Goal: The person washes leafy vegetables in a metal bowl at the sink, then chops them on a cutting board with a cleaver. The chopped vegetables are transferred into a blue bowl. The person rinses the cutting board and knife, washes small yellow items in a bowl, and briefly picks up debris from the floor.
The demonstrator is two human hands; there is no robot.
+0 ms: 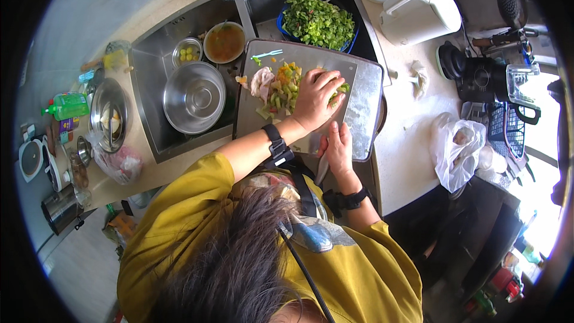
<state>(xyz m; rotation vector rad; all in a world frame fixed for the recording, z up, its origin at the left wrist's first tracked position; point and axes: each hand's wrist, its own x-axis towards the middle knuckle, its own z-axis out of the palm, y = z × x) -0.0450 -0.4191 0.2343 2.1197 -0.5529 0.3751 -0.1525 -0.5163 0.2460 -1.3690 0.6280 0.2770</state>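
Observation:
Across the sink's front right lies a rectangular metal cutting board (pixel 365 103). My left hand (pixel 316 98) presses down on chopped green vegetables (pixel 339 92) on it, fingers bent over them. In my right hand (pixel 336 146) is the handle of a knife (pixel 322 168); the broad blade appears to lie flat on the board, partly under my left hand and the vegetables. Left of my left hand are chopped pale-green stems (pixel 287 92), yellow-orange bits and a piece of pale pink meat (pixel 262 83). A small light-blue plastic fork (pixel 266 54) rests near the board's far edge.
Beyond the board, a blue basket (pixel 280 22) holds chopped leafy greens (pixel 318 20). The left basin contains an empty steel bowl (pixel 194 98), a bowl of brownish liquid (pixel 223 42) and a small bowl (pixel 187 51). A white kettle (pixel 419 15), blender (pixel 482 76) and plastic bag (pixel 458 148) stand right.

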